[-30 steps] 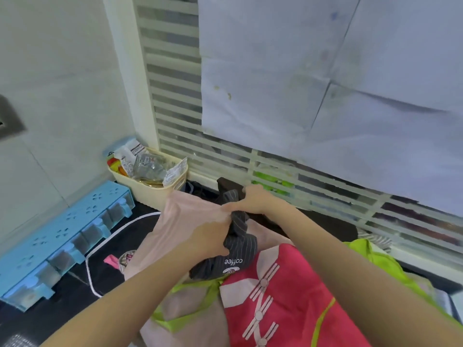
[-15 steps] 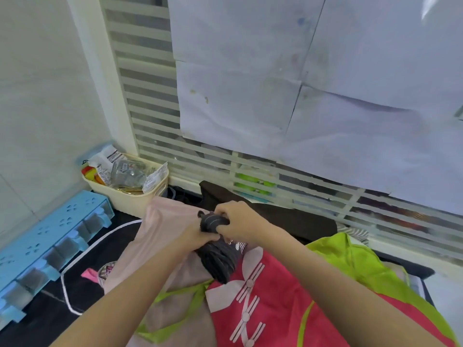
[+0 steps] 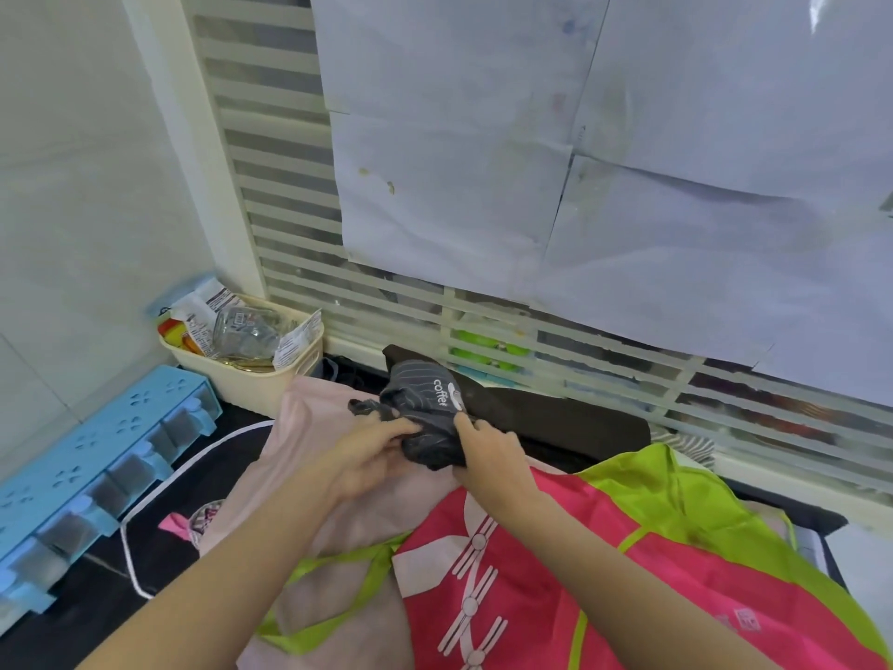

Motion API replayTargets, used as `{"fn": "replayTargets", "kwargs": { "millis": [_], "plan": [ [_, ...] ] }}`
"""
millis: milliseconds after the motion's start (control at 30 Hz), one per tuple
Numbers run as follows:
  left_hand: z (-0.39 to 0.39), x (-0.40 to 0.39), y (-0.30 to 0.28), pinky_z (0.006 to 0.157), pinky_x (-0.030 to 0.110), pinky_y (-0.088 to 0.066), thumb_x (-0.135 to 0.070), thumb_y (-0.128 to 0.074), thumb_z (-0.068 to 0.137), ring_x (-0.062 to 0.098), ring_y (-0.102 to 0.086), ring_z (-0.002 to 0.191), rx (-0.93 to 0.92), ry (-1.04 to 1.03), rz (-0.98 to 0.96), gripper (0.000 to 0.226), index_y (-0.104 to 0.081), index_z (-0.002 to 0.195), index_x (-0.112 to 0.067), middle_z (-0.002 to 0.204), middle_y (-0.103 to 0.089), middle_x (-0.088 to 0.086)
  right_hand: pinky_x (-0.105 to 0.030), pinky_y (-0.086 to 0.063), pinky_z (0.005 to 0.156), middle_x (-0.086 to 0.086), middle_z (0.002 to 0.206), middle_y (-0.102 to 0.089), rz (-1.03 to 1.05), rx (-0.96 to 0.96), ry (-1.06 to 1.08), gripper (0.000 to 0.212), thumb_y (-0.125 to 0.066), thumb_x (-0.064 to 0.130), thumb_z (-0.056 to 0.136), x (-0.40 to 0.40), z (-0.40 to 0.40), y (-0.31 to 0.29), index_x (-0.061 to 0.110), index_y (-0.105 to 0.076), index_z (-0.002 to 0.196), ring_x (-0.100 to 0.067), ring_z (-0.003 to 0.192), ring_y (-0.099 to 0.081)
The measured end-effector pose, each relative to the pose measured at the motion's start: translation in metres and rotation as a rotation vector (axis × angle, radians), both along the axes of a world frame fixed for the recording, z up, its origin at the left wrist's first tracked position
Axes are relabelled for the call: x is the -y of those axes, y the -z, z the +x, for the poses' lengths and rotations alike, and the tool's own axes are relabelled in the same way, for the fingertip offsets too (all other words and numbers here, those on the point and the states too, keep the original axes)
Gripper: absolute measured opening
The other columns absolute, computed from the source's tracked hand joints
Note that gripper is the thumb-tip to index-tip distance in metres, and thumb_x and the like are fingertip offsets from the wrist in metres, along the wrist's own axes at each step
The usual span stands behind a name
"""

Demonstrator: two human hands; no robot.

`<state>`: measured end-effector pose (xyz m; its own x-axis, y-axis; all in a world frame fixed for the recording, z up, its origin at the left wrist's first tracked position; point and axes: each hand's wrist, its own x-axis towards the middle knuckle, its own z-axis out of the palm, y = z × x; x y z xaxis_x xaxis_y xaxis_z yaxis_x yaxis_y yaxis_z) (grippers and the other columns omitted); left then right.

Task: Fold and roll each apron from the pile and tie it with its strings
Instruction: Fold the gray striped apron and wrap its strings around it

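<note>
Head: hands point(image 3: 425, 452) grip rolled pinstriped apron point(image 3: 427, 413).

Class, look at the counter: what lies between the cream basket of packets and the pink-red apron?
In the head view, a pale pink apron spreads between the cream basket and the pink-red apron.

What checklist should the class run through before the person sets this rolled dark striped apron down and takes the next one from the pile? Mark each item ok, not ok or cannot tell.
1. Dark striped apron rolled into a compact bundle: ok.
2. Left hand holds the roll: ok.
3. Right hand holds the roll: ok.
4. Strings tied round the roll: cannot tell; a loose end sticks out to the left.
5. More aprons wait in the pile, pink apron and red apron: ok.
6. Free spot to put the roll down: cannot tell.
</note>
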<state>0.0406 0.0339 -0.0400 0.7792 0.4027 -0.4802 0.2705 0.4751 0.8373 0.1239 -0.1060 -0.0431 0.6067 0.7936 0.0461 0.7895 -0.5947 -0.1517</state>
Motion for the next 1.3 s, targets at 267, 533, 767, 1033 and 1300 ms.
{"fn": "replayTargets", "kwargs": {
  "millis": [267,533,767,1033,1300],
  "plan": [
    [0.008,-0.008,0.003,0.086,0.042,-0.053,-0.027,-0.078,0.067,0.031,-0.067,0.096,-0.051,-0.04,-0.075,0.056,-0.061,0.115,-0.004,0.106,-0.069,0.018,-0.033,-0.047,0.06,-0.007,0.074,-0.063,0.09,0.3,-0.394,0.064,-0.083,0.01,0.057,0.004,0.022,-0.01,0.019,-0.04,0.103,-0.024,0.058,-0.061],
    [0.026,-0.013,0.006,0.076,0.037,-0.051,-0.007,-0.067,0.083,0.026,-0.062,0.083,0.004,-0.527,-0.115,0.047,-0.051,0.127,0.001,0.112,-0.064,0.017,-0.057,-0.041,0.094,-0.006,0.094,-0.062,-0.001,0.341,-0.524,0.018,-0.067,0.033,0.082,0.012,0.001,-0.02,0.016,-0.071,0.087,-0.023,0.095,-0.058],
    [0.027,-0.02,-0.002,0.061,0.027,-0.048,-0.007,-0.066,0.084,0.017,-0.06,0.071,-0.014,-0.498,-0.063,0.029,-0.055,0.111,-0.007,0.083,-0.063,0.006,-0.049,-0.015,0.113,-0.009,0.109,-0.064,-0.318,0.44,-0.412,0.03,-0.036,0.012,0.099,0.016,0.002,-0.024,0.006,-0.054,0.121,-0.027,0.115,-0.05],
    [0.006,-0.013,-0.025,0.059,0.023,-0.054,-0.013,-0.059,0.089,0.013,-0.067,0.07,0.028,-0.112,-0.053,0.015,-0.062,0.104,-0.014,0.085,-0.072,0.001,-0.053,-0.003,0.115,-0.016,0.154,-0.022,-0.386,0.529,-0.257,0.054,-0.038,0.016,0.1,0.025,0.022,-0.016,0.0,-0.018,0.147,-0.023,0.145,-0.007],
    [-0.008,-0.003,-0.041,0.082,0.038,-0.049,-0.021,-0.057,0.079,0.023,-0.071,0.076,-0.08,0.296,-0.073,0.022,-0.076,0.083,-0.009,0.091,-0.073,0.012,-0.055,-0.023,0.111,-0.01,0.152,-0.03,-0.304,0.598,-0.145,0.088,-0.071,0.033,0.08,0.023,0.027,-0.015,0.011,-0.022,0.149,-0.019,0.142,-0.024]
  ]
}}
